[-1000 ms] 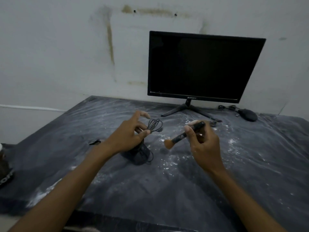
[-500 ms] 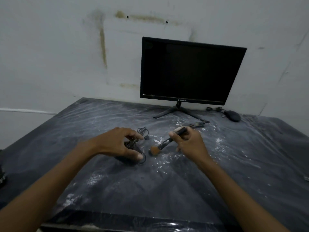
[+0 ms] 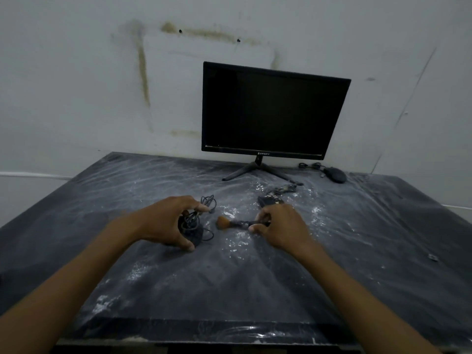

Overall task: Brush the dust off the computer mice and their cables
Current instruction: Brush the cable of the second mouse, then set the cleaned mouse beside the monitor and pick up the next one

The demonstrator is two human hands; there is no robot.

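The left hand (image 3: 163,221) is curled over a dark computer mouse (image 3: 192,232) on the tabletop (image 3: 255,277), its fingers holding the mouse and part of the bundled cable (image 3: 208,201), whose loops stick up just beyond the fingertips. The right hand (image 3: 278,224) pinches the dark handle of a small brush (image 3: 237,223), whose tan bristles point left, near the mouse but apart from it. A second mouse (image 3: 335,174) with its own cable lies well apart, at the back right beside the monitor (image 3: 273,111), and another dark object, too dim to identify, lies just beyond the right hand. The likely trouble: loose cable loops could snag the bristles or spring free if the left hand's hold slackens, and dust swept off may simply settle again, since the surface itself is streaked with white powder. The tabletop is dark and covered by a wrinkled clear plastic sheet that could shift or crinkle under a sliding mouse. Behind stands a pale, stained wall with two small holes; the room is dimly lit.
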